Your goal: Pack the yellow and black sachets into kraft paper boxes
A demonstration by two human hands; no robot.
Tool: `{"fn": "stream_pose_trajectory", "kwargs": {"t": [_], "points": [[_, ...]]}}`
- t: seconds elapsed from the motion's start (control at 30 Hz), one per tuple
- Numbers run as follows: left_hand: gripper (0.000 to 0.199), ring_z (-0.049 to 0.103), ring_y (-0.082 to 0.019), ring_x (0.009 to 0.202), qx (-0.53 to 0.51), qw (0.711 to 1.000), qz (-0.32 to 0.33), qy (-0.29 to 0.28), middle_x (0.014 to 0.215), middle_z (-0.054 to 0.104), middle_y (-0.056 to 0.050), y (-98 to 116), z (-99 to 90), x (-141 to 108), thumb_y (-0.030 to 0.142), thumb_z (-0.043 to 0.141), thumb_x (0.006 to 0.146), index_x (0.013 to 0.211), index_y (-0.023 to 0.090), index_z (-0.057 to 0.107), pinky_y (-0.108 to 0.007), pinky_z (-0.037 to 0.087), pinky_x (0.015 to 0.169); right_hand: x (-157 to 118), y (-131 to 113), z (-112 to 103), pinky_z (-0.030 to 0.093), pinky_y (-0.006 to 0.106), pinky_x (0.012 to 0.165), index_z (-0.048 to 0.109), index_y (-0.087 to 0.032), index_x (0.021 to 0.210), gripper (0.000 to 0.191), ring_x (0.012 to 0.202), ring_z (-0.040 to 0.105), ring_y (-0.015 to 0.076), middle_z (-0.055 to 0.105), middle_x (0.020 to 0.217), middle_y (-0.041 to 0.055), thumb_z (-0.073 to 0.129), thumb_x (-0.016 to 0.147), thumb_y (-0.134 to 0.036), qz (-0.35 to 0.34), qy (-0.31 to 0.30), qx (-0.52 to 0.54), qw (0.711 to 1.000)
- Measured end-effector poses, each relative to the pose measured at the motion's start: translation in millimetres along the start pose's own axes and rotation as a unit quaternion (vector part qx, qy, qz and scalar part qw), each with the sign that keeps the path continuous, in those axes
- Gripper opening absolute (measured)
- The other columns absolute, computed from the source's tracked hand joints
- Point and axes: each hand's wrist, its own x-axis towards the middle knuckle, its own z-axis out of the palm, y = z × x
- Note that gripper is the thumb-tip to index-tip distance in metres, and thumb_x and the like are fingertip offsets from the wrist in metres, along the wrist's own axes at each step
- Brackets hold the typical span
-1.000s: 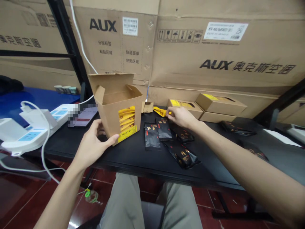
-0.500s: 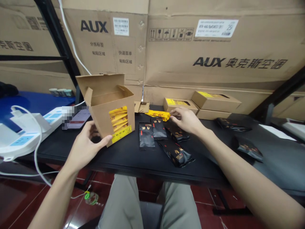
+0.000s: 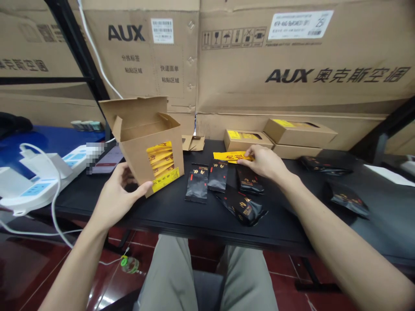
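My left hand [image 3: 121, 196] grips the lower left side of an open cardboard box [image 3: 129, 153], thumb at its front corner. The box leans, its lid is up, and yellow packets [image 3: 160, 160] show through its window. My right hand [image 3: 267, 162] has its fingers closed on the right end of a yellow packet [image 3: 228, 157]. Just below and in front lie several black packets, among them one on the left [image 3: 197, 183], one in the middle [image 3: 217, 176], one under the right hand [image 3: 250, 180] and one nearest the edge [image 3: 244, 208].
Closed boxes [image 3: 300, 133] are stacked at the back right. More black packets [image 3: 346, 198] lie on the right. A power strip [image 3: 42, 185] with white cables and a phone [image 3: 106, 160] are at the left. Large cartons [image 3: 233, 65] stand behind the table.
My right hand has moved slightly right with the yellow packet, which now lies straighter and farther from the open box. My left hand still holds the box.
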Motion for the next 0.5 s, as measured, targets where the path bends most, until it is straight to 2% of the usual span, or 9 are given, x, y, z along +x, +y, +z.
{"fn": "stream_pose_trajectory", "kwargs": {"t": [0.1, 0.2, 0.27, 0.4, 0.5], "points": [[0.066, 0.069, -0.037, 0.122, -0.01, 1.0, -0.008, -0.005, 0.132, 0.071, -0.011, 1.7, 0.4, -0.7, 0.055, 0.086, 0.07, 0.123, 0.028, 0.057, -0.058, 0.055, 0.108, -1.6, 7.6, -3.1, 0.052, 0.039, 0.089, 0.066, -0.018, 0.117, 0.028, 0.111, 0.071, 0.0296, 0.076, 0.119, 0.0142, 0.061, 0.098, -0.037, 0.025, -0.003, 0.008, 1.0], [0.066, 0.068, -0.037, 0.124, -0.016, 1.0, -0.011, -0.004, 0.133, 0.07, -0.011, 3.2, 1.0, -0.7, 0.055, 0.086, 0.07, 0.123, 0.028, 0.057, -0.059, 0.054, 0.109, -3.9, 8.7, -4.4, 0.053, 0.041, 0.09, 0.064, -0.017, 0.128, 0.033, 0.109, 0.073, 0.0305, 0.077, 0.12, 0.0156, 0.052, 0.102, -0.032, 0.051, -0.001, 0.0, 0.999], [0.067, 0.067, -0.038, 0.124, -0.019, 1.0, -0.017, -0.002, 0.134, 0.069, -0.011, 4.0, 1.1, -0.7, 0.054, 0.087, 0.069, 0.123, 0.028, 0.057, -0.059, 0.054, 0.109, -5.1, 6.3, -4.3, 0.053, 0.042, 0.09, 0.067, -0.016, 0.124, 0.033, 0.108, 0.073, 0.0324, 0.078, 0.117, 0.0173, 0.049, 0.102, -0.033, 0.071, 0.003, -0.005, 0.997], [0.066, 0.067, -0.037, 0.123, -0.018, 1.0, -0.021, -0.001, 0.131, 0.07, -0.01, 5.1, 1.1, -1.3, 0.054, 0.087, 0.068, 0.122, 0.028, 0.057, -0.059, 0.053, 0.109, -4.7, 1.3, -0.6, 0.054, 0.043, 0.096, 0.071, -0.014, 0.104, 0.027, 0.111, 0.072, 0.033, 0.077, 0.114, 0.0211, 0.05, 0.099, -0.03, 0.06, 0.039, 0.02, 0.997], [0.065, 0.068, -0.037, 0.122, -0.021, 1.0, -0.02, -0.001, 0.129, 0.071, -0.009, 5.2, 1.3, -1.6, 0.053, 0.086, 0.069, 0.121, 0.029, 0.057, -0.058, 0.054, 0.108, -3.6, 1.3, 5.1, 0.055, 0.043, 0.095, 0.063, -0.012, 0.116, 0.028, 0.104, 0.073, 0.0317, 0.077, 0.108, 0.0204, 0.053, 0.095, -0.026, 0.059, 0.083, 0.091, 0.991]]}}
